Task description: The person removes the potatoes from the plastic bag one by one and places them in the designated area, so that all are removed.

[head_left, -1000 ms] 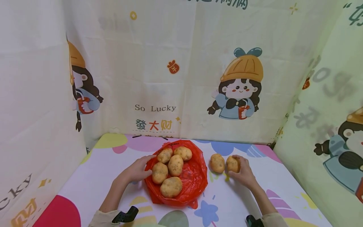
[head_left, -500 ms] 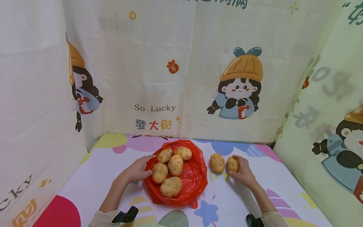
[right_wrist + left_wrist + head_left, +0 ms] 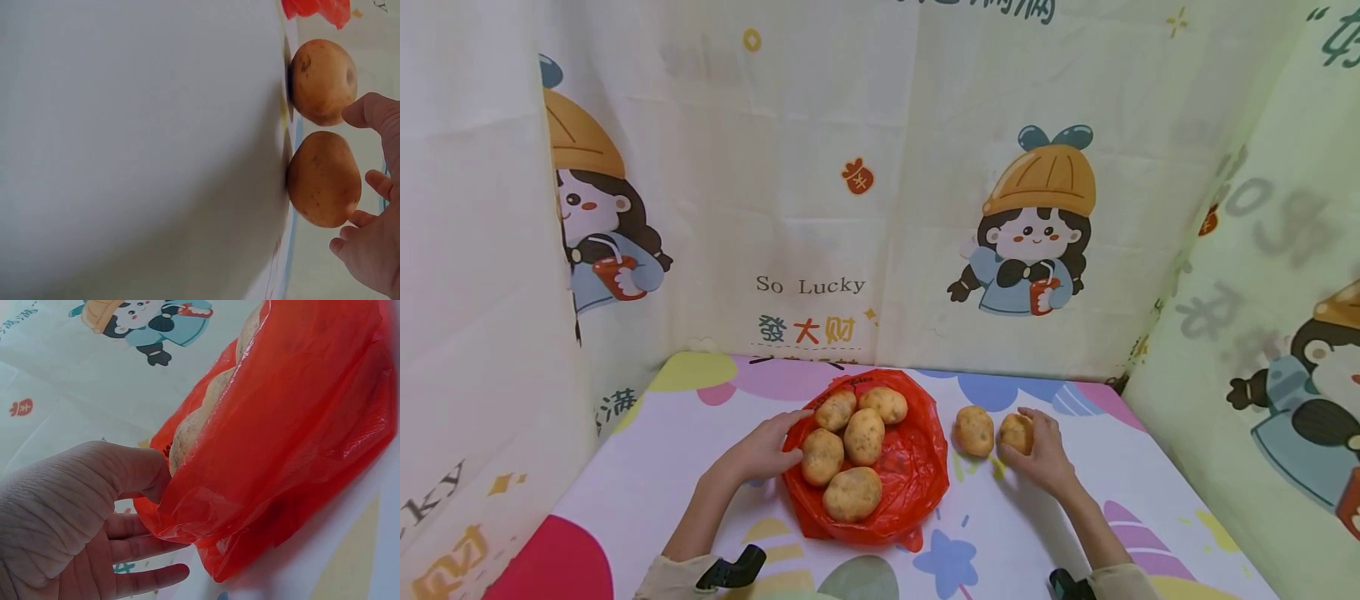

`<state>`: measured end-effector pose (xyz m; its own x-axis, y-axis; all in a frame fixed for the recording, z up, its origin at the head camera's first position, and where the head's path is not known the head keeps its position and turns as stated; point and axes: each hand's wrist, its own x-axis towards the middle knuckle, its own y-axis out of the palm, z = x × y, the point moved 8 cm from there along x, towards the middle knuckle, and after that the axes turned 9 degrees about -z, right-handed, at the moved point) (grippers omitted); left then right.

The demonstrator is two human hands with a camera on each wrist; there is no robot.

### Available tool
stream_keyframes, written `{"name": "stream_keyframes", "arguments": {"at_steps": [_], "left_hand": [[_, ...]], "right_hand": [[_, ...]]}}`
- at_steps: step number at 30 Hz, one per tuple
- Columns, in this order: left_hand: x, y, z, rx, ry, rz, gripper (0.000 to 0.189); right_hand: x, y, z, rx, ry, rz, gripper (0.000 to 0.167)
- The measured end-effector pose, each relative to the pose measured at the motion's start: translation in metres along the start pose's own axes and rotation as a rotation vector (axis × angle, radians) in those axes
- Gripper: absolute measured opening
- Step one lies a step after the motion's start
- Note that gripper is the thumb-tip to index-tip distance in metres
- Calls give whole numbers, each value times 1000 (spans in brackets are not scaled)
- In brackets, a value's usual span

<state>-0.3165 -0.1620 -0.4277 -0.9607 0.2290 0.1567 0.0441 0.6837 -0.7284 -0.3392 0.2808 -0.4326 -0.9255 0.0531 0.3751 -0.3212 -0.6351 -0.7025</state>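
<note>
Several potatoes point(image 3: 864, 437) lie in an open red plastic bag point(image 3: 917, 467) on the table. My left hand point(image 3: 766, 447) pinches the bag's left rim; in the left wrist view the thumb point(image 3: 144, 469) goes over the edge and the other fingers are outside, partly hidden behind the plastic. Right of the bag, two potatoes sit side by side: a left one point(image 3: 974, 431) and a right one point(image 3: 1015, 433). My right hand point(image 3: 1043, 457) is spread around the right potato point(image 3: 325, 179). In the right wrist view its thumb and fingers are loosely parted, not gripping it.
The table point(image 3: 700, 500) has a white cover with coloured shapes. Cloth sheets point(image 3: 820, 233) with printed cartoon figures hang behind it and at both sides. A dark band point(image 3: 732, 568) is worn at each wrist, by the beige sleeves.
My right thumb and fingers have spread a little away from the right potato. My left hand and the bag stay put. The left cloth has shifted, showing more of its printed figure.
</note>
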Motion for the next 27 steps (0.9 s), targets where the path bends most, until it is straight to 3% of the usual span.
{"name": "stream_keyframes", "arguments": {"at_steps": [13, 27], "left_hand": [[-1, -1, 1, -3, -6, 0, 63], [0, 0, 2, 1, -15, -8, 62]], "right_hand": [[-5, -4, 37, 93, -125, -86, 70], [-19, 7, 87, 104, -112, -26, 70]]}}
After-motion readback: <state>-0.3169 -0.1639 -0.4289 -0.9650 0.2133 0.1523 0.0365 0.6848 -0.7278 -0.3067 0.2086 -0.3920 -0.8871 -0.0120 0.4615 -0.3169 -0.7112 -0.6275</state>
